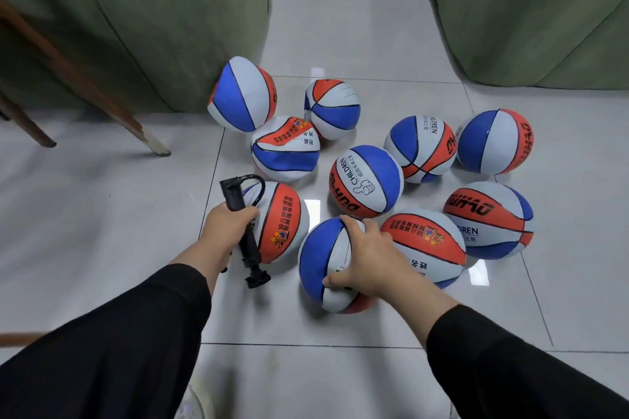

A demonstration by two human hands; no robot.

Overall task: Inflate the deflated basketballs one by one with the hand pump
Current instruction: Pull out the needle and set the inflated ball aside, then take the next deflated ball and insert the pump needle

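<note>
two green sofas (136,27) stand at the back of a pale tiled floor (102,214), with a wooden chair leg (85,85) slanting down on the left. ten red, white and blue basketballs (366,180) lie clustered on the tiles between them, several at the back dented and plainly soft.

the person's right hand (366,255) is spread over the nearest ball (323,262), fingers curled across its top and thumb low on its near side, gripping it where it rests on the floor beside the others. the left hand (228,226) is wrapped round the barrel of the black hand pump (243,231), which hangs handle-down in front of another ball, its short hose (255,184) looping over at the top.

the likely trouble is the needle: pushed in crooked, or with the ball rolling under one hand, it could bend or miss the valve. the smooth tiles would let the ball slide.

the valve on the held ball is not visible, and the needle at the hose's end is too small to make out. how firm the nearer balls are cannot be told.
</note>
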